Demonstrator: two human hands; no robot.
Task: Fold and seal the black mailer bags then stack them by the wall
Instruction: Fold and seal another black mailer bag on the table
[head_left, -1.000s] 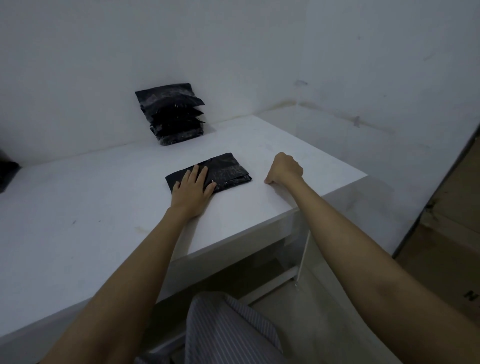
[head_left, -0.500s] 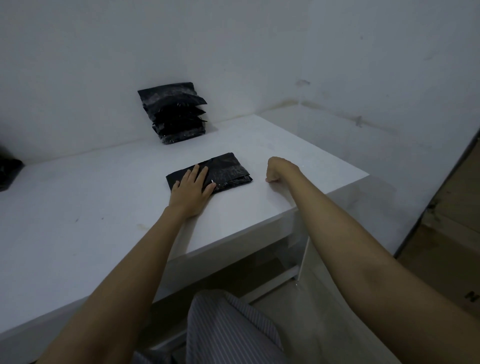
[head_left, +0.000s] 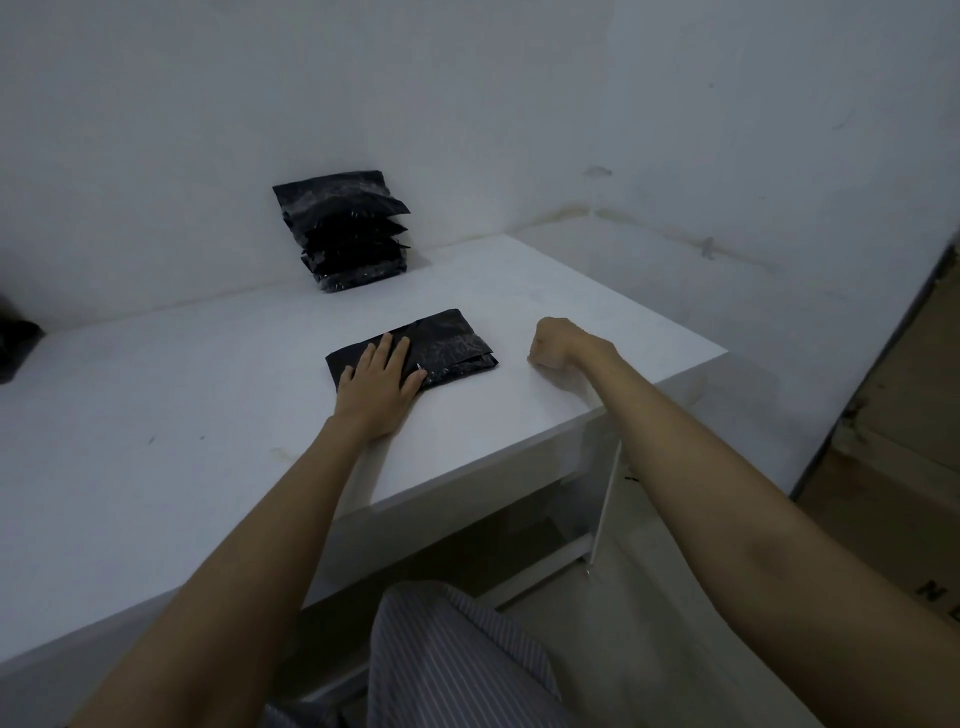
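Observation:
A folded black mailer bag (head_left: 447, 345) lies flat on the white table (head_left: 182, 415), near its front edge. My left hand (head_left: 382, 384) rests palm down on the bag's left half, fingers spread and pressing it. My right hand (head_left: 553, 345) is curled into a fist on the table just right of the bag, apart from it, with nothing visible in it. A stack of several folded black mailer bags (head_left: 345, 231) leans against the back wall.
Another black object (head_left: 15, 345) sits at the table's far left edge, cut off by the frame. The table's right edge drops to the floor, with brown cardboard boxes (head_left: 893, 467) at the right. My striped trouser leg (head_left: 457, 660) shows below.
My right fist has slid a little lower and toward the bag, its wrist turning inward. The left hand and the bag have stayed put.

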